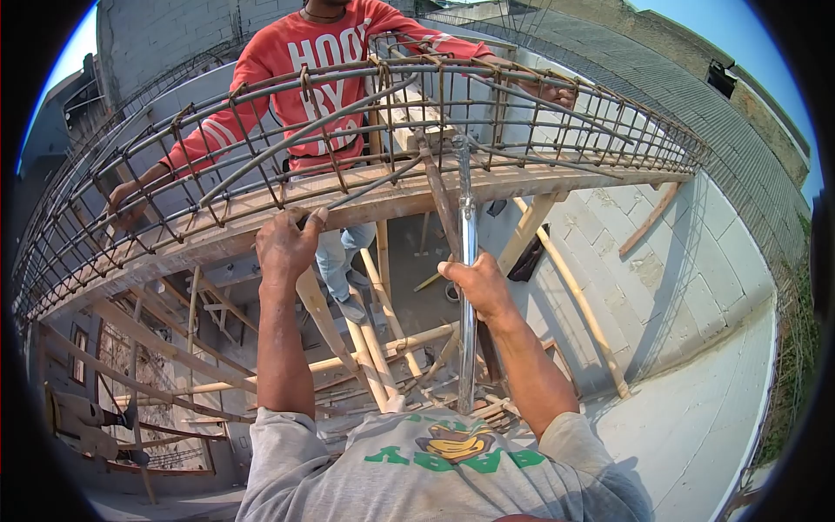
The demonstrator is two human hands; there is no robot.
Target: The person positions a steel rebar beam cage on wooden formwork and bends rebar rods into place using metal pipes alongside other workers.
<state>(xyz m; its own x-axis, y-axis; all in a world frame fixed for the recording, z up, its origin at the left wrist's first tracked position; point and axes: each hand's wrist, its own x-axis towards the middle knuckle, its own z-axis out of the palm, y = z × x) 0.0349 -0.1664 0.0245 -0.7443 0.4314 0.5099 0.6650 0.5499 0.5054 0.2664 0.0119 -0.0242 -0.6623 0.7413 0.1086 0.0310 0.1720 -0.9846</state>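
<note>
My left hand (pixel 289 244) is closed on the end of a thin steel bar at the near edge of the wooden beam (pixel 365 198), just below the rebar cage (pixel 261 130). The bar slants up and right from it toward the middle of the cage. My right hand (pixel 480 283) is wrapped round a shiny metal tube (pixel 469 235), which stands upright before my chest. Its upper end reaches the cage. A brown rod (pixel 441 196) runs close along the tube's left side and passes behind my right hand.
A co-worker in a red sweater (pixel 304 83) stands across the cage, arms spread over it. Wooden poles (pixel 584 304) and planks prop the beam from below. A block wall (pixel 661 270) rises at right; another person's legs (pixel 91 431) show at lower left.
</note>
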